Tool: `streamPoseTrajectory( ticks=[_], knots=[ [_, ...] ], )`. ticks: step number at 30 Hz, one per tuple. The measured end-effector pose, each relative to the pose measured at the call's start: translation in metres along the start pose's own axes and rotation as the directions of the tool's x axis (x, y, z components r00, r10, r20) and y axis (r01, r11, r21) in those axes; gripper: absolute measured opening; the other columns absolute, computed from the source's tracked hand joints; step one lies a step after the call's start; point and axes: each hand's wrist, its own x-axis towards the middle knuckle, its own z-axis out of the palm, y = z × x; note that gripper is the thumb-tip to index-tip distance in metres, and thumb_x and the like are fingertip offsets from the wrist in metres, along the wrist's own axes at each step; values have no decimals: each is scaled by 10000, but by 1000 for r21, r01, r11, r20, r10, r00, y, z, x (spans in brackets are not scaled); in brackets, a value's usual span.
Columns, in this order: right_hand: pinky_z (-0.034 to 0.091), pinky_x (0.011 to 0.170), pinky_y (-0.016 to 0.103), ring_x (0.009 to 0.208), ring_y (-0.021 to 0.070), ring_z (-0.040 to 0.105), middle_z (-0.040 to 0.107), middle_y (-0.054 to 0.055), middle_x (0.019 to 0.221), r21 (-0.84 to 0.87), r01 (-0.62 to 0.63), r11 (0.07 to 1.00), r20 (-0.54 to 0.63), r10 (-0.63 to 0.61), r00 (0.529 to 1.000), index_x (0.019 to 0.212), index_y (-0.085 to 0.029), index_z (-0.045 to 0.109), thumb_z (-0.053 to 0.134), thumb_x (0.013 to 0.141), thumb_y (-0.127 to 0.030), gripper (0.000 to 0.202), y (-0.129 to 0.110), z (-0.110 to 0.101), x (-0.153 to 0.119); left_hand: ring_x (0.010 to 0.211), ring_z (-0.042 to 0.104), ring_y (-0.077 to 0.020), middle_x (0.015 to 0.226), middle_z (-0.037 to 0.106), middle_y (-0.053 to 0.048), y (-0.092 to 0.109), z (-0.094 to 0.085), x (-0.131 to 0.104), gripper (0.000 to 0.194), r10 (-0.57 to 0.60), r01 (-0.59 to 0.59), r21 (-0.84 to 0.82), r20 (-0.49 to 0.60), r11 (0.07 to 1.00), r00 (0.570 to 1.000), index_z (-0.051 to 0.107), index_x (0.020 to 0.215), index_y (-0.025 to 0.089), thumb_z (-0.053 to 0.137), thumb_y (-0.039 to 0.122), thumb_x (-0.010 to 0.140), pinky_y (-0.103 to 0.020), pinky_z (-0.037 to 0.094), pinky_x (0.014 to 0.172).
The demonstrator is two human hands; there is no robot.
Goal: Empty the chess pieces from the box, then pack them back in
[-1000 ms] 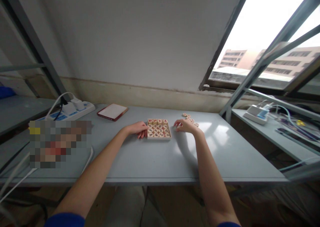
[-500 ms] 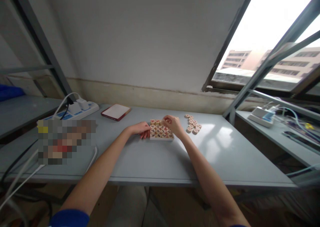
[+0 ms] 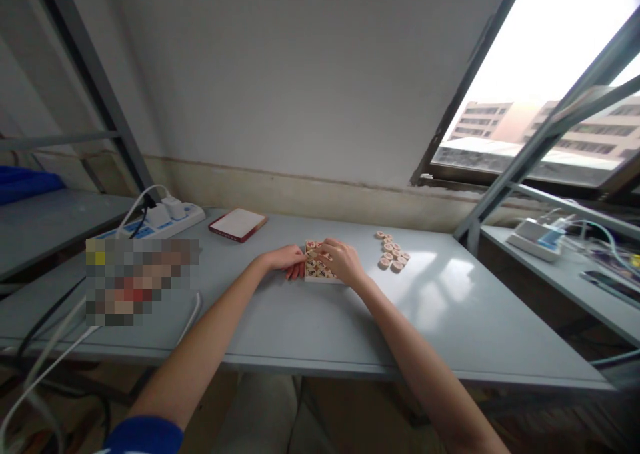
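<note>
A small white box (image 3: 325, 281) stands on the grey desk, filled with rows of round wooden pieces (image 3: 311, 265) marked with characters. At its left side is my left hand (image 3: 291, 259), its fingers curled and touching the box edge. My right hand (image 3: 341, 259) lies over the box, covering its right part, with the fingertips on the pieces; whether it grips one is hidden. To the right, several loose wooden pieces (image 3: 397, 266) lie on the desk in an uneven cluster.
A flat red-edged box or lid (image 3: 239, 225) lies at the back left. Beside it are a power strip (image 3: 187, 219) with cables and a pixelated area. The desk's front edge (image 3: 320, 367) runs below my forearms. Another power strip (image 3: 535, 239) sits on the right-hand desk.
My right hand has moved from the box's back right corner to over its middle, now covering more of the pieces. The view has shifted slightly. My left hand stays at the box's side.
</note>
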Motion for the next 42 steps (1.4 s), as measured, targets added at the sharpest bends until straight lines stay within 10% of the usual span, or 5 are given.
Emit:
streamPoseTrajectory(
  ticks=[22,42],
  knots=[
    [294,653,249,737,141,528,607,35,794,-136,-72,988,-12,71,997,847,-196,601,375,877,-344,272,-4,2,2,325,464,-84,451,559,-43,-3,0,0,487,39,-39,3,-16,999,999,565,549,94,327,420,821,-197,319,348],
    [250,710,293,789,163,484,576,48,840,-209,-43,977,17,48,999,856,-202,591,391,871,-311,229,2,-8,5,324,469,-80,436,557,-31,-5,-1,1,354,18,-18,-18,-12,1000,1000,575,550,90,327,206,774,-178,312,334]
  ],
)
